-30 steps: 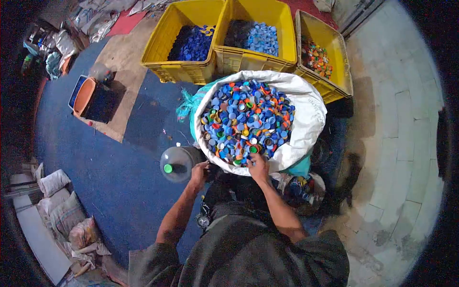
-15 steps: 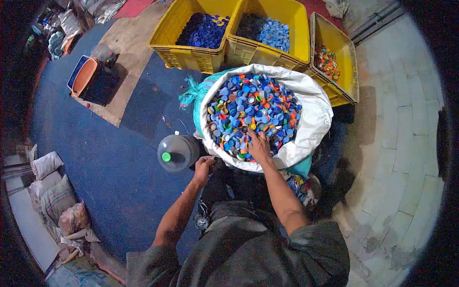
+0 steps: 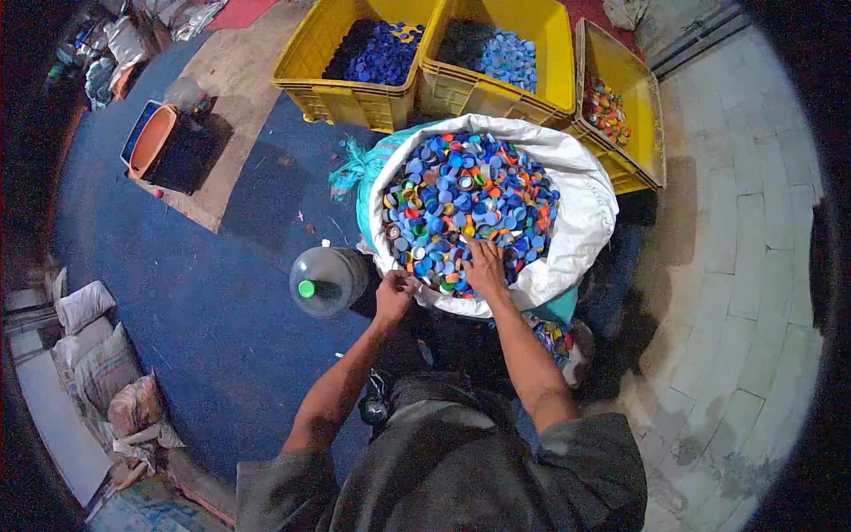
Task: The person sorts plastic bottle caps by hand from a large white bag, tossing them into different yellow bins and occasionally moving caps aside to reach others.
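Note:
A large white sack (image 3: pixel 581 199) stands wide open in front of me, filled with mixed bottle caps (image 3: pixel 470 191), mostly blue, with orange, green and white ones among them. My right hand (image 3: pixel 485 266) rests on the caps near the sack's lower edge, fingers spread and pointing forward; nothing can be made out in it. At the sack's near left rim is my left hand (image 3: pixel 394 297), its fingers curled together; what they hold, if anything, is too small to tell.
Behind the sack stand yellow crates (image 3: pixel 355 96) with dark blue, light blue and orange caps. A clear jug (image 3: pixel 330 282) with a green cap is left of the sack. Farther left lies an orange tub (image 3: pixel 152 142). Pale blocks (image 3: pixel 736 266) line the right side.
My left hand has moved right and up, from beside the jug to the sack's rim. My right hand has shifted slightly within the caps and its fingers are more spread.

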### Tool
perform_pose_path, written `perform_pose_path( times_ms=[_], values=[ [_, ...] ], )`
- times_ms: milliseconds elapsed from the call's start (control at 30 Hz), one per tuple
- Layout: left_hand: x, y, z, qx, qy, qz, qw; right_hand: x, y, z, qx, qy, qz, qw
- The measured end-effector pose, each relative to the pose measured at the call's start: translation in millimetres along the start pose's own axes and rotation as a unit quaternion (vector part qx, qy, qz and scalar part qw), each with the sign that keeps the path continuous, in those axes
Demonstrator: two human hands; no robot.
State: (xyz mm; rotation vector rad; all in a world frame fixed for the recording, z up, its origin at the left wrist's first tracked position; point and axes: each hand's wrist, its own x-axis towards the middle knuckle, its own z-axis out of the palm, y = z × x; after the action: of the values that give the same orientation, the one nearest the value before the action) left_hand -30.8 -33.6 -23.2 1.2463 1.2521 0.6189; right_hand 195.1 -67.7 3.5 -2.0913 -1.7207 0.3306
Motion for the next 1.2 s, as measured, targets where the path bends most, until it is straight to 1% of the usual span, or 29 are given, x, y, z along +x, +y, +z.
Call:
perform_pose_path(
  times_ms=[33,100,133,167,233,267,300,333,367,400,433,533,567,667,700,800,833,933,1033,1133,1167,1200],
  values=[
    [2.8,0.1,3.1,0.025,0.003,0.019,0.999,-0.7,-4.4,-7.9,0.013,0.012,0.014,1.0],
    [8.3,7.4,8.2,0.052,-0.005,0.056,0.997,-2.1,-12.3,-20.4,0.132,0.039,0.099,0.985],
    [10.0,14.5,10.6,0.066,-0.009,0.074,0.995,-4.7,-14.2,-23.8,0.191,0.053,0.141,0.97],
    [11.8,22.1,11.9,0.092,-0.024,0.068,0.993,-8.3,-11.4,-21.4,0.221,0.119,0.128,0.959],
    [18.1,27.4,18.9,0.121,-0.024,0.096,0.988,-19.7,-5.9,-20.5,0.378,0.127,0.201,0.895],
    [21.4,30.2,22.3,0.135,-0.024,0.111,0.984,-25.1,-3.4,-19.9,0.453,0.13,0.234,0.851],
    [22.9,37.7,24.4,0.169,-0.02,0.14,0.976,-23.7,-24.2,-45.0,0.476,0.136,0.331,0.803],
    [22.9,44.8,26.2,0.201,-0.017,0.168,0.965,-34.0,-15.8,-36.3,0.607,0.145,0.329,0.709],
    [23.2,52.1,28.4,0.233,-0.013,0.197,0.952,-47.7,0.0,-19.8,0.722,0.151,0.317,0.596],
    [24.3,56.6,31.0,0.264,-0.009,0.224,0.938,-52.9,-0.1,-20.6,0.818,0.153,0.296,0.469],
    [27.0,57.1,34.2,0.302,-0.026,0.204,0.931,-59.7,0.7,-22.8,0.833,0.139,0.308,0.438],
    [30.9,70.5,41.8,0.353,-0.065,0.227,0.905,-73.0,-11.7,-30.4,0.835,0.155,0.339,0.404],
    [32.8,77.0,47.0,0.387,-0.082,0.219,0.892,-75.6,-16.7,-34.9,0.82,0.151,0.35,0.427],
    [44.8,67.4,55.1,0.397,-0.113,0.318,0.853,-83.2,-18.9,-33.4,0.819,0.144,0.351,0.429],
    [48.7,64.5,56.9,0.428,-0.132,0.321,0.835,-85.2,-16.7,-31.1,0.825,0.136,0.347,0.425],
    [55.6,59.6,61.5,0.445,-0.143,0.332,0.819,-91.5,-15.6,-27.2,0.803,0.136,0.356,0.458],
    [55.6,60.9,61.6,0.446,-0.132,0.339,0.818,-91.3,-17.0,-28.5,0.803,0.128,0.352,0.464],
    [60.6,58.1,64.5,0.457,-0.166,0.315,0.815,-91.9,-16.5,-27.7,0.8,0.123,0.365,0.459],
    [61.5,51.0,67.8,0.459,-0.112,0.33,0.817,-90.5,-14.9,-23.6,0.801,0.125,0.362,0.461],
    [61.5,52.6,73.7,0.284,-0.038,0.267,0.92,-85.3,-18.6,-30.4,0.799,0.126,0.376,0.451],
    [56.1,54.8,75.4,0.136,-0.052,0.175,0.974,-82.4,-21.3,-33.5,0.8,0.124,0.384,0.445],
    [64.3,41.6,73.9,-0.023,-0.112,0.053,0.992,-78.8,-24.0,-37.2,0.8,0.122,0.39,0.439]
  ],
)
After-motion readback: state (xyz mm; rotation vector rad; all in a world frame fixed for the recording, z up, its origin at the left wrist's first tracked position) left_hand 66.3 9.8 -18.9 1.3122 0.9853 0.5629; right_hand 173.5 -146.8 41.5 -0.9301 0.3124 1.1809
